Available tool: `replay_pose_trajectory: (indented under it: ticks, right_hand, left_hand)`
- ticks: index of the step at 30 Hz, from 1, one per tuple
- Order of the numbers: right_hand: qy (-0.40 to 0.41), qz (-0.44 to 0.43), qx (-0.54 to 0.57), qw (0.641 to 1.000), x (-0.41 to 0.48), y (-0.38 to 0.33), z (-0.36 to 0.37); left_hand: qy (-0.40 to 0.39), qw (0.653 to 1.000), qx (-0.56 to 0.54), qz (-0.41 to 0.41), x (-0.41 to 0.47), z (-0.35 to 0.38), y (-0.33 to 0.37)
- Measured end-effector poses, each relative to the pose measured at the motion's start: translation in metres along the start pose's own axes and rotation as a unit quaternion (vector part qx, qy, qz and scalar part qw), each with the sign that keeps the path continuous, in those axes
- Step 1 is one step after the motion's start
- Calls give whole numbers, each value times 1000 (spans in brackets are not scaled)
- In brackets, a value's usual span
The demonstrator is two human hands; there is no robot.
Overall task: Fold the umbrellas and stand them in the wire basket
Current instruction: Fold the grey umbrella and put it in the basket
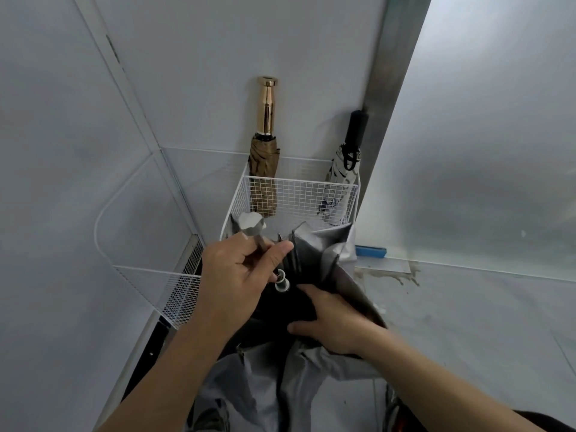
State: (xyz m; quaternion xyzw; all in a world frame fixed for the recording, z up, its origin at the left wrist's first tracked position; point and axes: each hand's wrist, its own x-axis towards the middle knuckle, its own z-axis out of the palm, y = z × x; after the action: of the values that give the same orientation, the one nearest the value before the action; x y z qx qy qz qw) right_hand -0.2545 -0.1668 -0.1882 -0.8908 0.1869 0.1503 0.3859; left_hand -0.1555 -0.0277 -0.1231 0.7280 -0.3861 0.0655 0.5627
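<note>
Left grip [243, 275]: fingers clamped round shaft of grey umbrella [327, 241], just below its knob handle [251, 224]. Long axis runs near-to-far, handle end pointing far at near-left corner of wire basket [299, 182]; canopy loose, half collapsed, hanging near. In basket: tan umbrella [265, 169] upright, gold handle up; white patterned umbrella [343, 169] upright at right, black handle up. Right grip [333, 325]: lies on dark canopy folds, thumb spread; clasping or not, cannot tell.

No legible text or labels anywhere.

Head view, downward, close over hands [280, 294]
</note>
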Motion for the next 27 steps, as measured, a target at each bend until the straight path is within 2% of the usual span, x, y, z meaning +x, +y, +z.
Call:
replay_pose_trajectory:
  ticks: [2,6,8,10,13,15,19,20,21,23,24,25,26,27]
  right_hand:
    - [16,-3,3,1000,6,6,1]
    - [109,-53,-44,992,6,12,2]
    - [127,-75,-51,988,5,14,2]
    - [131,-87,-57,986,2,13,0]
    - [130,-102,-69,984,-1,11,-2]
    - [115,-104,-70,985,-1,8,-2]
    - [76,-83,-7,994,-6,3,-12]
    - [110,-98,-1,989,-10,2,-15]
    - [184,-128,-8,975,-15,0,-19]
    - [374,-177,-49,909,-24,-4,-26]
    - [439,-168,-73,880,-27,-6,-31]
    - [456,-127,-88,877,-26,-5,-36]
    - [414,-60,-92,903,-23,-1,-40]
    - [323,10,-80,943,-19,5,-43]
  left_hand:
    - [11,1000,-21,-8,-3,-1,5]
    - [31,995,-77,-49,-2,-3,14]
    - [8,992,-97,-76,1,-6,13]
    - [-69,990,-69,-99,2,-9,6]
    - [-194,968,-50,-154,-3,-9,-2]
    - [-214,959,-58,-175,-4,-9,-7]
    - [-176,953,-67,-238,-3,-18,-18]
    - [-171,952,-58,-245,-2,-20,-20]
    - [-171,952,-49,-248,-2,-23,-23]
    - [-183,951,-43,-247,-1,-26,-28]
    - [-191,949,-44,-248,0,-27,-29]
    - [-199,947,-43,-248,0,-28,-30]
    - [-206,947,-40,-245,1,-28,-30]
    - [-209,947,-35,-241,1,-28,-30]
